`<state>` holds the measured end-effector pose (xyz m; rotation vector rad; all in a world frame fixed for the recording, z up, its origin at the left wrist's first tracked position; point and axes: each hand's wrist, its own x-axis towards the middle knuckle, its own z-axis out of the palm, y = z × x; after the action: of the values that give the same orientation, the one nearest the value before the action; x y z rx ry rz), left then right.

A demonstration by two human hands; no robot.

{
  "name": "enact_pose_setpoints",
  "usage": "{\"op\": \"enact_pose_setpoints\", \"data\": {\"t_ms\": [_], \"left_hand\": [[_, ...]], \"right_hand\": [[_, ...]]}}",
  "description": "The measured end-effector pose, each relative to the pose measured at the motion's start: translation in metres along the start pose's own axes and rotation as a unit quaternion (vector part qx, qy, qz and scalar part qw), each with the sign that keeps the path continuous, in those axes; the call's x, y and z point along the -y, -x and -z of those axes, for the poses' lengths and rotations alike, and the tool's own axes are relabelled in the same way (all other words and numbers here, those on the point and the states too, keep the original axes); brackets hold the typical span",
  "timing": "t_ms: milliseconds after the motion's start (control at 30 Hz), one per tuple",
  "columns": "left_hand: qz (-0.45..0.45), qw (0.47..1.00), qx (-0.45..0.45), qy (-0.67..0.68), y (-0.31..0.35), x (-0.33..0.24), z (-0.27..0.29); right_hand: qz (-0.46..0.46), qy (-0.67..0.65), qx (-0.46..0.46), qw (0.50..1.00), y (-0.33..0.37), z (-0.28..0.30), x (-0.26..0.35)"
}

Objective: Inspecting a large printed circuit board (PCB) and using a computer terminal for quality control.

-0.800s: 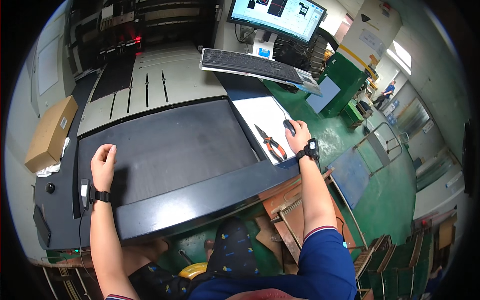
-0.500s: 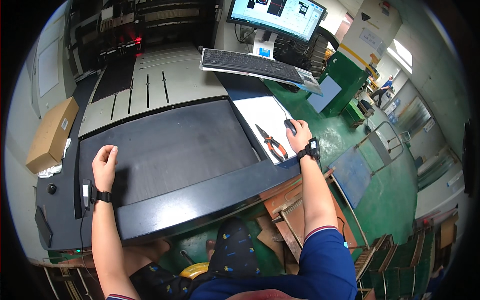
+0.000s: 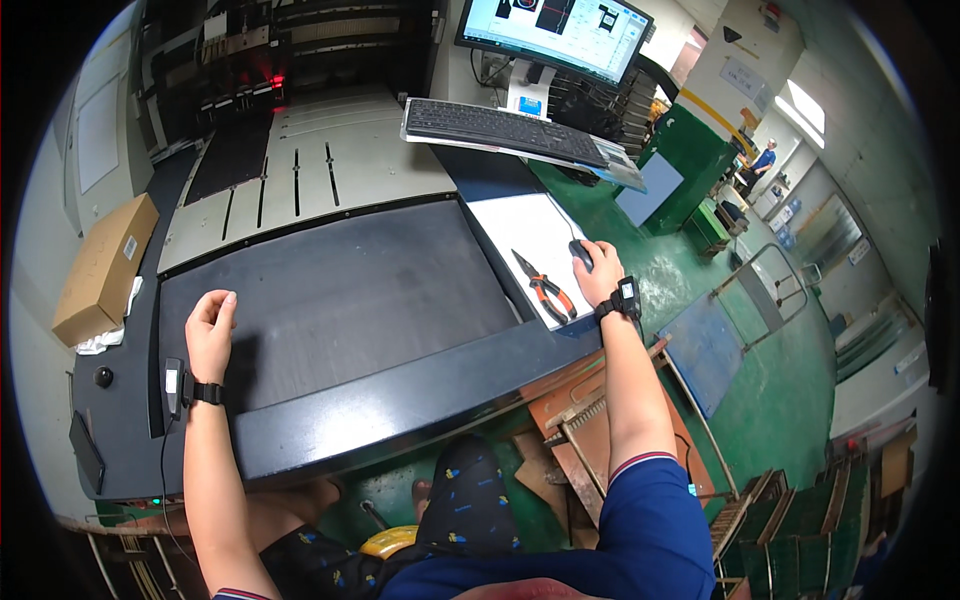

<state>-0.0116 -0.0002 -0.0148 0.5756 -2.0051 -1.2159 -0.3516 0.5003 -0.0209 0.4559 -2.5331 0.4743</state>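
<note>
My right hand (image 3: 601,272) is wrapped over a black computer mouse (image 3: 580,254), which rests on a white sheet (image 3: 515,222) at the machine's right side. Beside it on the sheet lie pliers (image 3: 545,287) with orange and black handles and dark jaws pointing away from me. My left hand (image 3: 211,322) is closed, its fingers curled toward the thumb, and nothing shows in it. It hovers or rests over the left part of a flat black panel (image 3: 350,290); which one I cannot tell. Both wrists wear black straps with small devices.
A keyboard (image 3: 500,128) sits on a tray under a lit monitor (image 3: 555,35). At the left edge stand a cardboard box (image 3: 105,268) and a small black knob (image 3: 103,377). Slotted grey plates (image 3: 350,165) lie beyond the panel. On the right floor is a blue cart (image 3: 708,345); a person (image 3: 762,165) stands far back.
Both my hands hold their places, the right one still on the mouse. In the far background the person has shifted and changed posture.
</note>
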Motion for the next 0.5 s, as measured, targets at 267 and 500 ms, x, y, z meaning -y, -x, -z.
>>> {"op": "enact_pose_setpoints", "data": {"t_ms": [267,500], "left_hand": [[-0.010,1.000,-0.002,-0.002,0.0005,-0.0023,-0.0010],[-0.006,1.000,-0.002,-0.002,0.0006,-0.0028,-0.0028]], "right_hand": [[0.001,-0.008,-0.008,1.000,-0.0004,0.0002,-0.0006],[0.001,0.002,-0.004,1.000,-0.0011,0.0007,-0.0008]]}}
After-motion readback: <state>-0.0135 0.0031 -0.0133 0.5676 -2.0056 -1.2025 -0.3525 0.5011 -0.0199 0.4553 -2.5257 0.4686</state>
